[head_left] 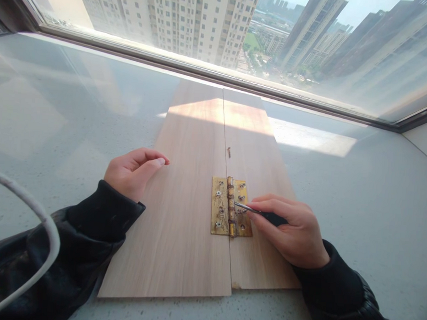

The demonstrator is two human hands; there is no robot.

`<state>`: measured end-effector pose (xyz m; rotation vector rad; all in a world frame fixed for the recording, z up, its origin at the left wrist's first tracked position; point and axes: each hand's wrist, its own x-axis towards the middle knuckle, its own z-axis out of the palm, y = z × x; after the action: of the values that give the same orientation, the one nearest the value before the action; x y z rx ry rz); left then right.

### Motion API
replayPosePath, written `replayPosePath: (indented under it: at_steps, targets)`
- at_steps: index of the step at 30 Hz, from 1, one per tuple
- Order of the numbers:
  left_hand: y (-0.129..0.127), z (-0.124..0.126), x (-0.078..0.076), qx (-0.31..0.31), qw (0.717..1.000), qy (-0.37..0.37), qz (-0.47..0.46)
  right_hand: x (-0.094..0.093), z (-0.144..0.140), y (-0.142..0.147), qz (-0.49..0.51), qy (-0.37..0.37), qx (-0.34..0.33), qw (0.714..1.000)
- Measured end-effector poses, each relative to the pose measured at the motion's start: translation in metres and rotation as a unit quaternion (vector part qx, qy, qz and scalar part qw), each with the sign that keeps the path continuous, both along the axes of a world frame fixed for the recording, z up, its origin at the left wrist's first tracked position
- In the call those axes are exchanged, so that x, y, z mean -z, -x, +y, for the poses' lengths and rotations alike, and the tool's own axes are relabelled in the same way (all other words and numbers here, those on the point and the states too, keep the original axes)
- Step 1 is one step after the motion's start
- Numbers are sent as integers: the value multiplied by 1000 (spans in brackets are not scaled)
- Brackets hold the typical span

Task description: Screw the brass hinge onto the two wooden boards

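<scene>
A worn brass hinge (214, 203) lies open across the seam between two pale wooden boards. Screw heads show in its left leaf, on the left board (179, 245). Several screws stand in the right leaf, on the right board (264, 274); the lower hole there looks bare. My right hand (292, 227) grips a screwdriver (273, 217) with a black handle, its metal tip over the hinge's barrel. Above the left board's edge, my left hand (135, 172) is closed in a pinch; whatever its fingertips hold cannot be made out. One loose screw (229, 152) lies beyond the hinge.
The boards rest on a speckled white sill (358, 207) below a window frame (218, 78). A white cable (46, 222) curves past my left sleeve. Sunlight falls across the boards' far ends. Tall buildings stand outside the glass.
</scene>
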<state>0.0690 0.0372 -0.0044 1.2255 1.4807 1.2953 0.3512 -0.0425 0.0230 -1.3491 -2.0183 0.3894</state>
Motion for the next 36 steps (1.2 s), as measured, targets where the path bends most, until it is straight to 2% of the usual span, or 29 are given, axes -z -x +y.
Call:
replayPosePath:
  at_steps: [10,18,27,29,32,34,36]
  targets:
    - [-2,-1,1,-8,1000,-15,-6,-11,-3,-3,-1,54,-5,999]
    - [-3,-3,-1,-5,1000,-11,16,-5,-8,-11,-11,70,13,997]
    - [-4,-4,-1,-5,1000,-15,-15,-2,-1,5,-4,68,-20,998]
    - [-3,-5,-1,13,1000,-13,12,-1,-1,6,-1,66,-8,998]
    - [1,-5,0,96,987,-50,119,1,-4,1,6,60,31,998]
    - [5,-3,5,156,960,-98,211,2,-6,-8,17,51,83,995]
    - [9,0,14,176,930,-135,292,3,-6,-23,34,46,150,987]
